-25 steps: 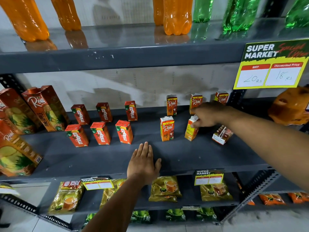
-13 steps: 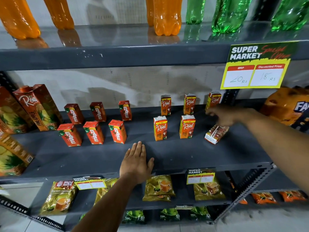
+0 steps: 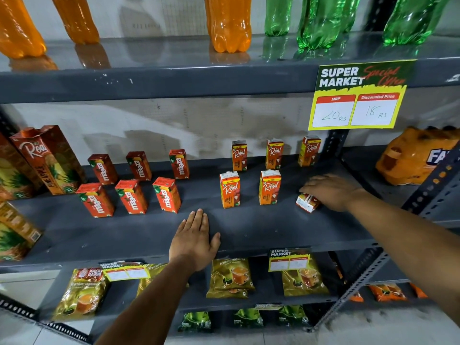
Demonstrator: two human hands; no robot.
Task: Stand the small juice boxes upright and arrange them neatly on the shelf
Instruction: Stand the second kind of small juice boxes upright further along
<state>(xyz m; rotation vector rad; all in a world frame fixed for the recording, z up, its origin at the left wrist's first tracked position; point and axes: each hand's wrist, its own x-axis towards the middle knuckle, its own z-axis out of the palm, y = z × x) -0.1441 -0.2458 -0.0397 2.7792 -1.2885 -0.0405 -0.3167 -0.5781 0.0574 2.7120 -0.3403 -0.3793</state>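
Observation:
Several small orange Real juice boxes stand upright on the grey middle shelf (image 3: 249, 227), three at the back (image 3: 274, 154) and two in front (image 3: 269, 187). One more Real box (image 3: 305, 203) lies on its side at the front right, and my right hand (image 3: 331, 190) rests on top of it, fingers spread over it. My left hand (image 3: 195, 239) lies flat and open on the shelf's front part, holding nothing. Two rows of red Maaza boxes (image 3: 131, 196) stand upright to the left.
Tall Real pineapple cartons (image 3: 47, 158) stand at the far left. An orange multi-pack (image 3: 418, 158) sits right of the shelf post. A yellow price sign (image 3: 358, 95) hangs from the upper shelf, which bears orange and green bottles. Tea packets (image 3: 230, 276) lie below.
My right hand let go of the middle front Real box, now upright, and moved right and down onto the box lying on its side. My left hand stayed flat.

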